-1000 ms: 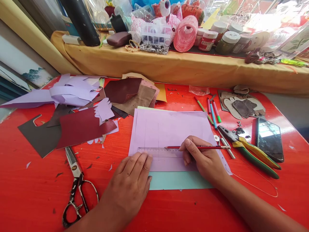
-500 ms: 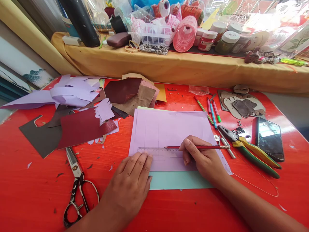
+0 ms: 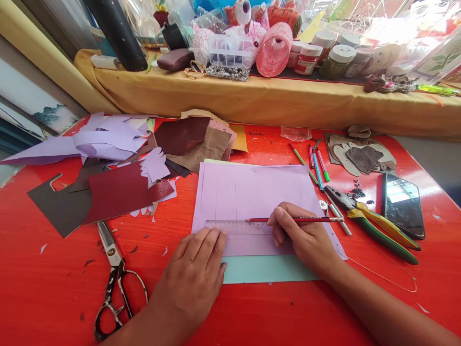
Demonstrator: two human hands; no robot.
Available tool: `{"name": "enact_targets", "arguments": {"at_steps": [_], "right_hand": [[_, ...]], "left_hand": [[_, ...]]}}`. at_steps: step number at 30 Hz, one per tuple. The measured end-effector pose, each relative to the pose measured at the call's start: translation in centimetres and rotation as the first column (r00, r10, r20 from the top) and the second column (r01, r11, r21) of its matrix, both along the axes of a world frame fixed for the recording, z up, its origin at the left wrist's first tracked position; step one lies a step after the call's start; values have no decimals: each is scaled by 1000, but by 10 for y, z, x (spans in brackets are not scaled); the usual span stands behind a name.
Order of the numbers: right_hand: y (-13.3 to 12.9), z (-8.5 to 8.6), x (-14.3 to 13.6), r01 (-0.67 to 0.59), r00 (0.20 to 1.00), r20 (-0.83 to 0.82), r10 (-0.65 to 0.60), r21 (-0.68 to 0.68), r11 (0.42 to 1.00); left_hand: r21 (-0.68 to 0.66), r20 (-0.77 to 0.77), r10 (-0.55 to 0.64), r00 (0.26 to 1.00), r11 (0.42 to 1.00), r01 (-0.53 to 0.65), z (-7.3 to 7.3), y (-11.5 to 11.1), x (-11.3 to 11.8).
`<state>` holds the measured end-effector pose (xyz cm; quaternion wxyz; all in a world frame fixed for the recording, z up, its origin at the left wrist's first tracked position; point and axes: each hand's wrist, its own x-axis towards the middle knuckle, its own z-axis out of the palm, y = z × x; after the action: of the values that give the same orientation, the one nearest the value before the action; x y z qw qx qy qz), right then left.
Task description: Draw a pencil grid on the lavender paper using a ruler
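Note:
Purple paper sheets [image 3: 266, 192] with thin pencil lines lie in front of me, over a light teal sheet [image 3: 266, 269]. Across the purple paper lies a clear ruler [image 3: 230, 224]. My left hand [image 3: 196, 269] rests flat on the ruler's left end and the paper, fingers stretched forward. In my right hand [image 3: 298, 235] is a dark red pencil [image 3: 317, 219], pinched between thumb and fingers and held nearly level. Its tip points left, by the ruler's upper edge; whether it touches the paper I cannot tell.
Scissors [image 3: 115, 269] lie left of my left arm. Leather scraps [image 3: 115, 192] and purple paper scraps [image 3: 104, 144] fill the back left. To the right are felt pens [image 3: 318, 170], pliers [image 3: 374, 221], a phone [image 3: 403, 204] and thread. A cluttered cloth-covered shelf [image 3: 230, 101] runs behind.
Both hands, the ruler and the pencil keep their places. Only the camera view has shifted very slightly.

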<state>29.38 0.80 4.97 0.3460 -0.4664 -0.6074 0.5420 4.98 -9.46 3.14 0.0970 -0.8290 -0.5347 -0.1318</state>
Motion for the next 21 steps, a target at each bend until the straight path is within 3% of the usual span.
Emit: {"name": "enact_targets", "arguments": {"at_steps": [8,21], "right_hand": [[0,-1,1,139,980,-139,-142,-32,990],[-2,-2,2,187,969,-158,-189,-24,982]], "left_hand": [[17,2,-8,1000,1000,8,-2,0,-2],[54,-41,-23,999,998,25,-8,-2,-6]]}}
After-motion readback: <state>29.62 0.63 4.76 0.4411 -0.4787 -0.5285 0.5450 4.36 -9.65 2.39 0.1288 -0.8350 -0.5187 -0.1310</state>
